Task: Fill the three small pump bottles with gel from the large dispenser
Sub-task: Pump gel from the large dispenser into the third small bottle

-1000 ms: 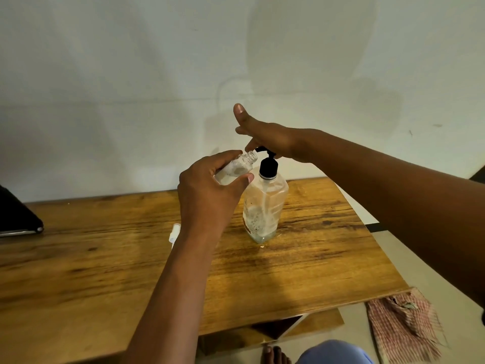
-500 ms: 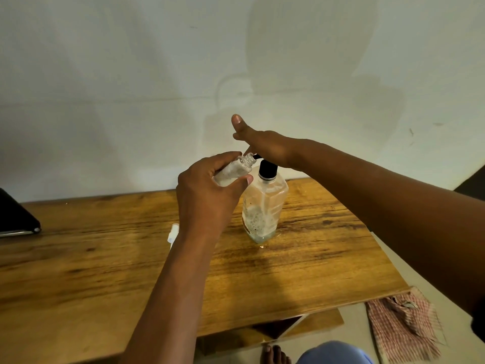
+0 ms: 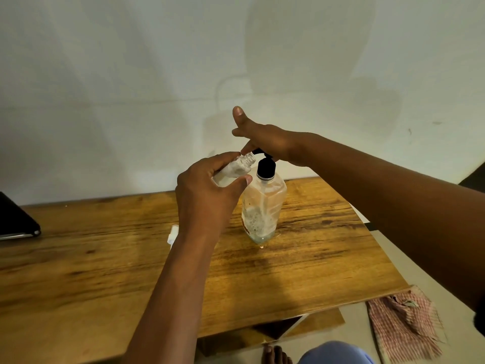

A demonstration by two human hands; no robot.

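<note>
Filling is under way at frame centre: left hand (image 3: 207, 195) fingers clamp a small bottle (image 3: 236, 169) tilted under the spout, right hand (image 3: 270, 143), fingers straight, presses the dispenser (image 3: 262, 208) on the desk (image 3: 315, 258). Next likely needs another steady press.

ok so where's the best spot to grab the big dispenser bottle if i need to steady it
Grip the large dispenser around its clear body, just under the shoulder, coming from the right. It stands upright on the table. The right hand presses its black pump head, and the left hand holds the small bottle at the spout, so the top and left look crowded.
</note>
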